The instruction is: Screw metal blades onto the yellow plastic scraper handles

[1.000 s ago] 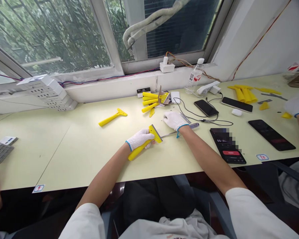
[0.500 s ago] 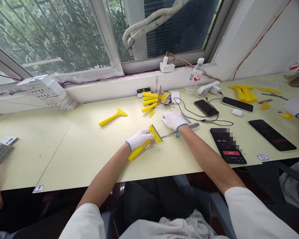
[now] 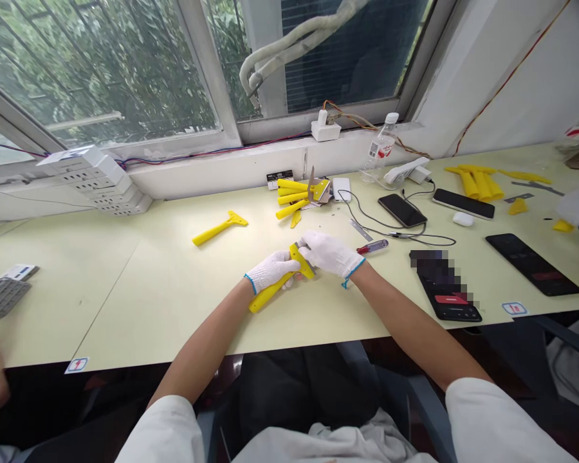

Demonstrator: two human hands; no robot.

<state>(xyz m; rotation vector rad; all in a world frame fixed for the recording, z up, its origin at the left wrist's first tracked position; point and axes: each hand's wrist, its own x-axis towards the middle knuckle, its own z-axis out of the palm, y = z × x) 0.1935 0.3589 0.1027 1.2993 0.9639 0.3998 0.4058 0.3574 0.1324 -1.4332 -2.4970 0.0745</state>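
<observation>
My gloved left hand is closed around a yellow scraper just below its head, the handle slanting down to the left. My gloved right hand has its fingers pinched together at the scraper's head, by the metal blade edge; whatever is between the fingertips is hidden. Right of that hand lies a screwdriver with a clear handle and a red collar. A thin metal blade rests on the table behind it. Another yellow scraper lies to the left.
Several yellow scrapers are piled at the back, near a water bottle. Phones and a cable lie to the right. Beyond them are yellow handles and another person's gloved hand. White boxes are stacked at the left.
My right hand has moved left and down from behind the screwdriver onto the scraper's head. The screwdriver now shows fully on the table. My left hand keeps hold of the scraper.
</observation>
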